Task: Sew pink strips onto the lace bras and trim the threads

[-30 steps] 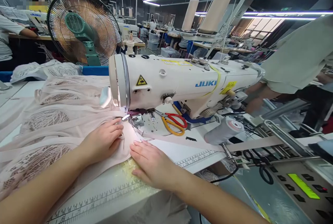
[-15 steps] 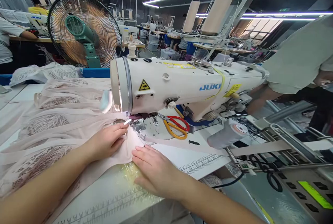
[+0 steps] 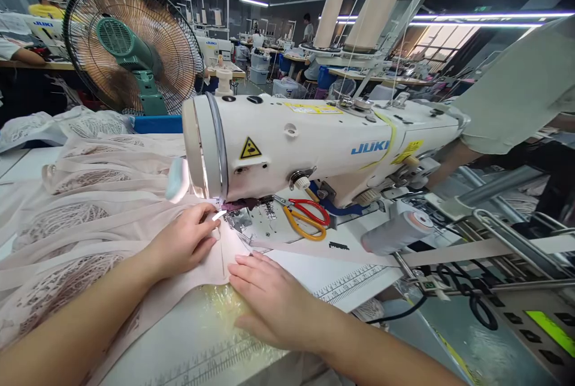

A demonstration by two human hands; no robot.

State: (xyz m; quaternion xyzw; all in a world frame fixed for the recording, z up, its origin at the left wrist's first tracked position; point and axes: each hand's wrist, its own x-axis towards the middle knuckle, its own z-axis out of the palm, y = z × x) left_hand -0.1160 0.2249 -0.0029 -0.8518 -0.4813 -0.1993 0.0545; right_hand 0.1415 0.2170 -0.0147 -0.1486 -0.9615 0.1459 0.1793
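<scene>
A pale pink garment piece (image 3: 209, 266) with lace panels lies on the machine bed and runs under the needle area of a white JUKI sewing machine (image 3: 274, 140). My left hand (image 3: 184, 239) is on the cloth just left of the needle, its fingers bent and closed on it near a small white strip (image 3: 218, 215). My right hand (image 3: 274, 296) lies flat at the cloth's right edge, fingers stretched and the thumb apart. The presser foot is mostly hidden behind the machine head and the left fingers.
Scissors (image 3: 305, 221) with red and yellow handles lie right of the needle. A grey thread cone (image 3: 398, 231) and a metal frame (image 3: 516, 218) stand farther right. Behind the machine are a large fan (image 3: 135, 45) and a co-worker's sleeve (image 3: 516, 93). Lace pieces (image 3: 81, 125) are heaped at left.
The camera view has shifted slightly. My left hand has edged a little left relative to the needle; the right hand stays nearly in place on the cloth.
</scene>
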